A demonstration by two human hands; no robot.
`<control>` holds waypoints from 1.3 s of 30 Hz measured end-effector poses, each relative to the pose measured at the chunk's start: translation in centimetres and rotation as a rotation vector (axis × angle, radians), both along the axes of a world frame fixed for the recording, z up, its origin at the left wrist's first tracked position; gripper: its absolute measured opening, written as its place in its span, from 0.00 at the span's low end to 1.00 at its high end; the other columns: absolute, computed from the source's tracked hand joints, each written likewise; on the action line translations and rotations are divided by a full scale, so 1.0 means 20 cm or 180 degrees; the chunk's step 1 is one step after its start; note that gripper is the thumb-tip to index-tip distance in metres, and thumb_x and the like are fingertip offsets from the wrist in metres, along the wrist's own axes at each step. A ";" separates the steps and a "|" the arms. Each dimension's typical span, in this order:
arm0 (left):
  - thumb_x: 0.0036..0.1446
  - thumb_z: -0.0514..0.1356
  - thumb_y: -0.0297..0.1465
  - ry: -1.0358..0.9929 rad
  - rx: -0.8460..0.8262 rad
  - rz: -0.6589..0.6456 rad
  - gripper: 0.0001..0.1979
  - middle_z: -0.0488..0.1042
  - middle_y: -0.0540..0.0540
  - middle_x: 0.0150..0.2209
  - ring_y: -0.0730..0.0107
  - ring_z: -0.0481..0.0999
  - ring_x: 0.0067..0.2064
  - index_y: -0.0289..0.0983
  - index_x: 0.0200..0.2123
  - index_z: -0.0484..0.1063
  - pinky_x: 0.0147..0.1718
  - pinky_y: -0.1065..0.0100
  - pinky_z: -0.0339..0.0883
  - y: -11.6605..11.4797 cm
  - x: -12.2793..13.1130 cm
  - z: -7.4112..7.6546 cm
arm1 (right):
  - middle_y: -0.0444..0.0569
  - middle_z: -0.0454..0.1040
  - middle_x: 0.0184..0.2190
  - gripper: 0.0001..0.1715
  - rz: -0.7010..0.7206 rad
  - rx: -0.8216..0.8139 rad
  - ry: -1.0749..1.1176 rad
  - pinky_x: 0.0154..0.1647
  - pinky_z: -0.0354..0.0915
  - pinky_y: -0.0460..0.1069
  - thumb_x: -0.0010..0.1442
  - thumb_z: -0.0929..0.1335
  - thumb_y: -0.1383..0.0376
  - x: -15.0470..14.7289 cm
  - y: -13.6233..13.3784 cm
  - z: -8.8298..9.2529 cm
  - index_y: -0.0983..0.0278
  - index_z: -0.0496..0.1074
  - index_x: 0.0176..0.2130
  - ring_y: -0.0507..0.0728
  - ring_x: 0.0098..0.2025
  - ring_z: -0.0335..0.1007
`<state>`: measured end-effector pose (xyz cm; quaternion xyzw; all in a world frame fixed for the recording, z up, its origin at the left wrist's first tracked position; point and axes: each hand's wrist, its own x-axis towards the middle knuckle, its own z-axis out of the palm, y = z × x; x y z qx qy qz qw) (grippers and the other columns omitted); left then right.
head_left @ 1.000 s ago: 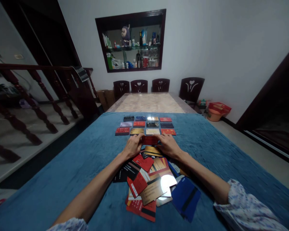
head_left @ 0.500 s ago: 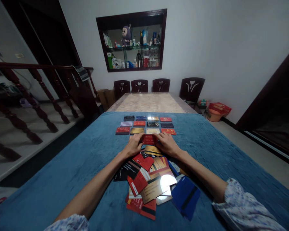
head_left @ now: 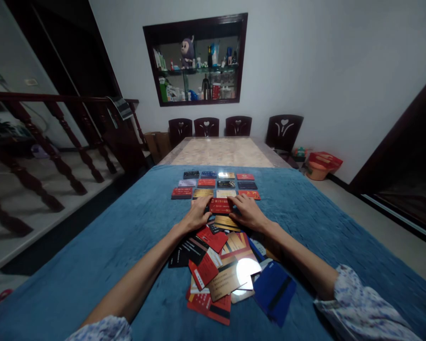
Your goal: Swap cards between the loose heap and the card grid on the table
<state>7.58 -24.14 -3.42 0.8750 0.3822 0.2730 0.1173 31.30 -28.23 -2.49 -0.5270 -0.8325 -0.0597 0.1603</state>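
Observation:
A red card (head_left: 220, 205) with gold lettering is held between both hands in the middle of the table. My left hand (head_left: 198, 212) grips its left edge with the fingers closed. On the opposite edge, my right hand (head_left: 247, 211) pinches the card the same way. Just below lies a gold card (head_left: 226, 222) with dark stripes. Toward me spreads a loose, overlapping heap with a red card (head_left: 213, 238), a gold card (head_left: 229, 280), a black card (head_left: 193, 249) and blue cards (head_left: 275, 291). Beyond the hands, several small card stacks (head_left: 206, 183) stand in rows.
A blue cloth (head_left: 138, 203) covers the near part of the table, with bare marbled tabletop (head_left: 220, 150) past it. Dark chairs (head_left: 284, 131) stand around the far end. A wooden railing (head_left: 60, 123) runs along the left, and an orange bin (head_left: 316, 169) sits on the floor at right.
The red card has tilted slightly so its printed face shows more clearly between my hands. Both hands stay in nearly the same place; the heap and rows look unchanged.

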 end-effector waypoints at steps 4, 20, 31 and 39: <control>0.52 0.62 0.23 0.0062 0.0033 0.0000 0.29 0.71 0.36 0.56 0.51 0.70 0.57 0.36 0.58 0.65 0.57 0.49 0.61 0.00 0.00 0.01 | 0.59 0.69 0.54 0.31 0.0108 0.0202 0.0103 0.48 0.58 0.56 0.58 0.69 0.60 0.02 0.00 0.00 0.65 0.66 0.59 0.65 0.53 0.60; 0.51 0.61 0.22 0.0654 -0.0217 0.0294 0.25 0.69 0.36 0.53 0.49 0.66 0.57 0.35 0.55 0.66 0.55 0.49 0.58 -0.08 0.02 0.10 | 0.57 0.70 0.52 0.28 0.0318 -0.0033 0.0365 0.48 0.60 0.56 0.58 0.71 0.57 0.03 0.01 -0.01 0.63 0.70 0.56 0.64 0.51 0.60; 0.52 0.61 0.23 0.0830 -0.0215 0.0320 0.24 0.69 0.38 0.53 0.50 0.65 0.57 0.38 0.54 0.67 0.54 0.51 0.57 -0.04 0.01 0.15 | 0.57 0.71 0.50 0.29 0.0409 -0.0149 0.0300 0.47 0.61 0.57 0.56 0.72 0.55 0.02 0.05 0.06 0.63 0.71 0.54 0.64 0.51 0.60; 0.51 0.60 0.24 0.1034 -0.0191 0.0428 0.23 0.70 0.40 0.49 0.51 0.65 0.54 0.39 0.52 0.68 0.53 0.51 0.57 0.05 -0.04 0.25 | 0.56 0.70 0.48 0.26 0.0370 -0.0264 0.0165 0.44 0.60 0.54 0.57 0.72 0.55 -0.04 0.15 0.17 0.61 0.73 0.53 0.64 0.50 0.60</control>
